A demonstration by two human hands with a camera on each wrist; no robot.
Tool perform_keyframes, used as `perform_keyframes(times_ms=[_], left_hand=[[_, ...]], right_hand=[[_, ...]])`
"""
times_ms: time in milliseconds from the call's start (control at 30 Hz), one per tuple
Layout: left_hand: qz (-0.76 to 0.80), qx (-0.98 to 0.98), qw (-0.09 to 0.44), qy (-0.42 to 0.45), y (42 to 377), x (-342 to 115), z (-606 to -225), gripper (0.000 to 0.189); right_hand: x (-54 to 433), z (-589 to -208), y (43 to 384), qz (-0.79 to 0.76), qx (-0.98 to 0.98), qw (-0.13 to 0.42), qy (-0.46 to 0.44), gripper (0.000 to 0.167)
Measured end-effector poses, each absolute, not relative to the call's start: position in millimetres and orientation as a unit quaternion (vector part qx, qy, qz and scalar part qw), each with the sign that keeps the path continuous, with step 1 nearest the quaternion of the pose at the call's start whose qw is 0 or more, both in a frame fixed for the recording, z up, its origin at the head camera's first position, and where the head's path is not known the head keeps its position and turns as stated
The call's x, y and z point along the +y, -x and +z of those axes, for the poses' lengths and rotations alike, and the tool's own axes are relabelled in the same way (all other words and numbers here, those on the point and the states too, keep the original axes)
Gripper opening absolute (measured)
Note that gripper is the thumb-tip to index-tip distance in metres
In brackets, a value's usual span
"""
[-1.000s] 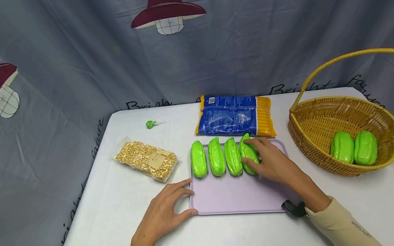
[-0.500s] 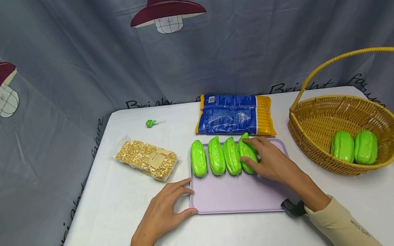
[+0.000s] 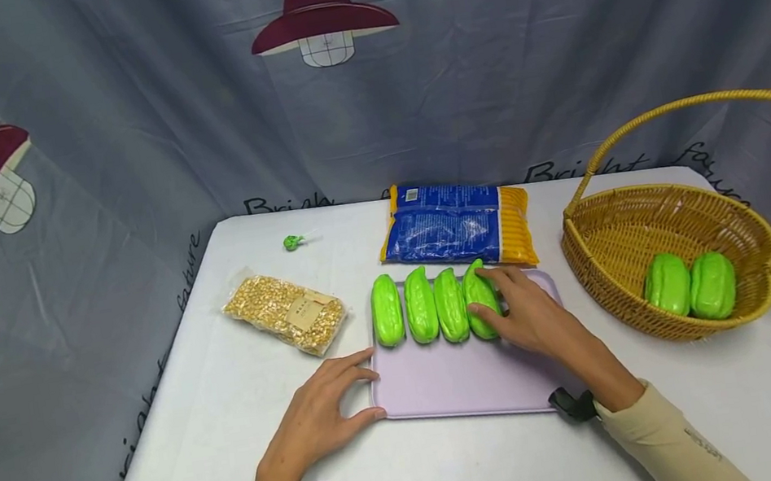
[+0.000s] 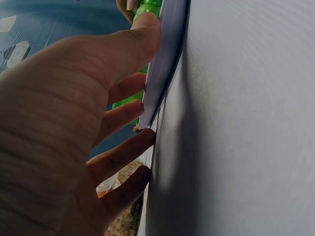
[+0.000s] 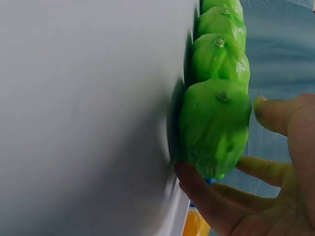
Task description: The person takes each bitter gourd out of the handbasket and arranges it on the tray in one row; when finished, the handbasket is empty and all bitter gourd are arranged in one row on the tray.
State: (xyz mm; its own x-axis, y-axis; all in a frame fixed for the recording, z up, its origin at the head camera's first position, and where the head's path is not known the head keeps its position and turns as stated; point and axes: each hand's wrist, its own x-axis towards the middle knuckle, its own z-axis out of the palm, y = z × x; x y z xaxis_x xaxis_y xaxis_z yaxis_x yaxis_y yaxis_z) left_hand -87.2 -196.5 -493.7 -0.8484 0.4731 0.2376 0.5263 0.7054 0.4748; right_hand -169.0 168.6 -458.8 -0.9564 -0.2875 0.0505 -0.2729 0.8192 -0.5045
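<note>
Several glossy green, ribbed gourds stand side by side on a lilac tray (image 3: 450, 383). My right hand (image 3: 532, 310) holds the rightmost gourd (image 3: 480, 301), thumb at its left and fingers around its far end and right side. In the right wrist view this gourd (image 5: 214, 128) shows its stem nub, and the others line up behind it. That gourd nearly touches its neighbour (image 3: 450, 305). My left hand (image 3: 320, 410) rests at the tray's left edge, fingers spread and thumb at the near corner. In the left wrist view the fingertips (image 4: 130, 110) touch the tray's rim.
A wicker basket (image 3: 588, 286) with a tall handle stands at the right, holding two green gourds (image 3: 712, 285). Behind the tray lies a blue and yellow bag (image 3: 446, 224). A clear bag of yellow grains (image 3: 285, 312) and a small green wrapped lollipop (image 3: 293, 242) are at the left.
My right hand has slid the rightmost gourd slightly left, and the gourd next to it has shifted left too. The left hand has stayed at the tray edge.
</note>
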Motion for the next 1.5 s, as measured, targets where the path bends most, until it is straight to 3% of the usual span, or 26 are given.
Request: perform_keyframes(times_ms=[300,467,867,1267,1500], left_hand=[[-0.271,-0.924,0.046,0.266,86.4,-196.5,-494.0,0.043],[-0.270,-0.924,0.045,0.265,86.5,-196.3,-493.7,0.043],[-0.270,-0.925,0.046,0.264,85.3,-196.7,-493.0,0.044],[-0.274,-0.924,0.044,0.265,84.9,-196.6,-493.4,0.043],[-0.270,-0.924,0.047,0.267,86.7,-196.3,-493.3,0.044]], right_hand=[[188.8,-444.8,163.1,-0.284,0.947,-0.026,0.150,0.058],[207.1,-427.2,156.2,-0.288,0.944,-0.073,0.142,0.050],[272.2,-399.6,144.1,-0.254,0.957,-0.114,0.086,0.055],[342.1,-421.0,144.1,-0.191,0.977,-0.098,-0.003,0.064],[367.5,-428.3,145.2,-0.158,0.984,-0.057,-0.065,0.067]])
